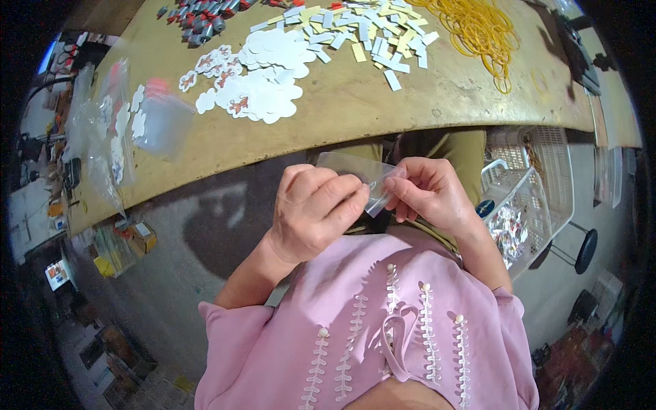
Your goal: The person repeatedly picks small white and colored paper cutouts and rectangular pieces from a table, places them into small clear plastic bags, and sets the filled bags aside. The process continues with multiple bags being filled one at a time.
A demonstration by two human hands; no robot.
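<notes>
A clear plastic bag [348, 165] is pinched by the fingertips of the left hand [311, 212] and the right hand [432, 196], off the near edge of the table [465, 102], above the lap [459, 149]. Its long axis, partly covered by fingers, appears slanted from far left to near right; the mouth's direction cannot be told.

A small, clear, thin plastic bag [359, 166] is held slantwise, pinched between both hands [311, 212].
</notes>
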